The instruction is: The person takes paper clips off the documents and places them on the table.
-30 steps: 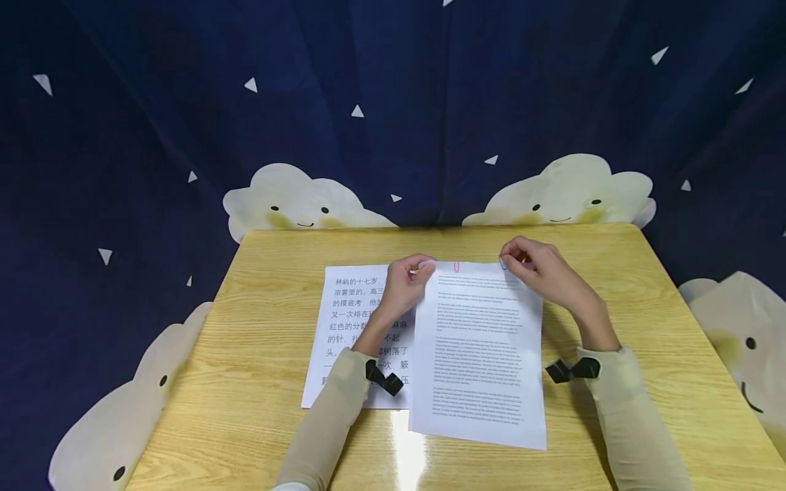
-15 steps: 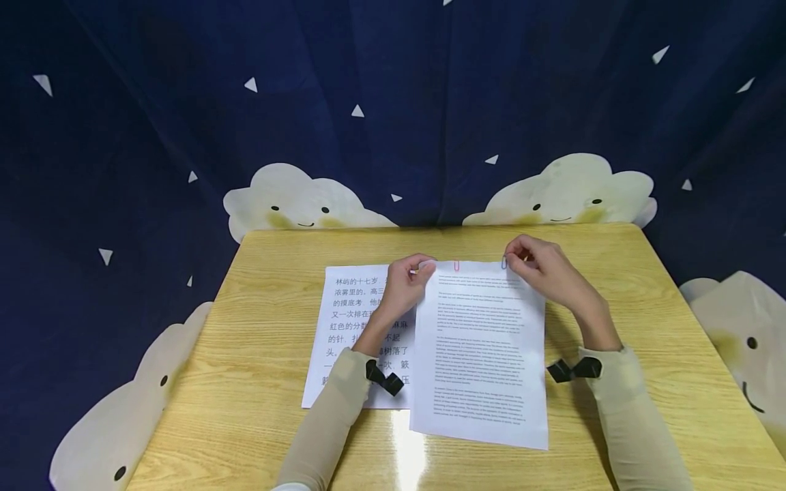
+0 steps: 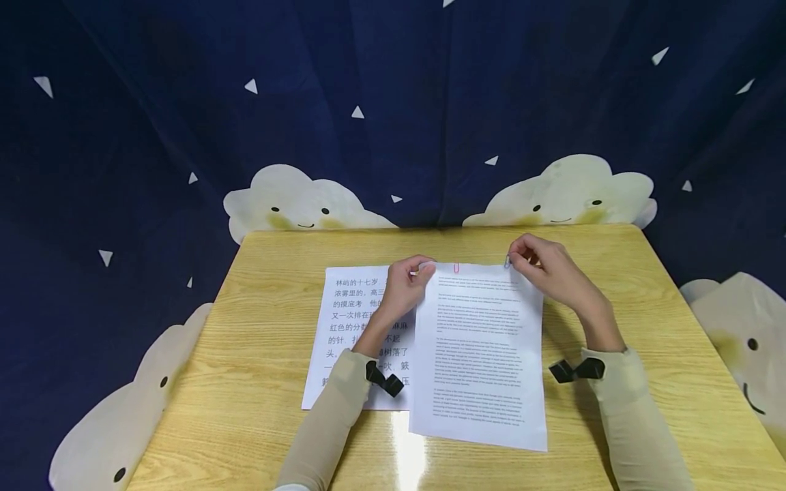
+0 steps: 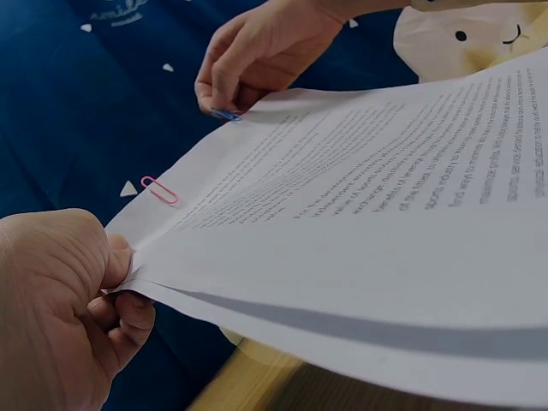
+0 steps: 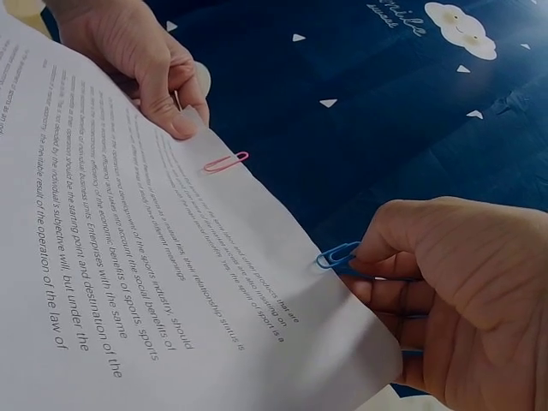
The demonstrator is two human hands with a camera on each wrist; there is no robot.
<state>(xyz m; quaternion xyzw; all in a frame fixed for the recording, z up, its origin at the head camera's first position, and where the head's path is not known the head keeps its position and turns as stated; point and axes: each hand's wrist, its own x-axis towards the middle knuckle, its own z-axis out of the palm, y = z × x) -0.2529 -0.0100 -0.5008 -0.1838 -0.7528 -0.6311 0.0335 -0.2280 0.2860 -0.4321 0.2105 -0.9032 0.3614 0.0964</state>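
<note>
White printed sheets (image 3: 479, 368) are held up in front of me, with at least two layers showing at the side in the left wrist view. My left hand (image 3: 405, 283) pinches their top left corner between thumb and fingers. A pink paper clip (image 5: 226, 162) sits on the top edge, nearer the left hand. Near the top right corner, my right hand (image 3: 546, 269) pinches a blue paper clip (image 5: 339, 255) between thumb and forefinger. Part of that clip overlaps the paper's edge, and its outer end is hidden by the fingers.
Another sheet with large Chinese characters (image 3: 334, 327) lies on the wooden table (image 3: 245, 382), partly behind the left arm and the held sheets. A dark blue curtain (image 3: 393, 102) with clouds hangs behind the table's far edge.
My right hand has shifted slightly to the right with the blue paper clip. The left hand and the pink clip have stayed in place.
</note>
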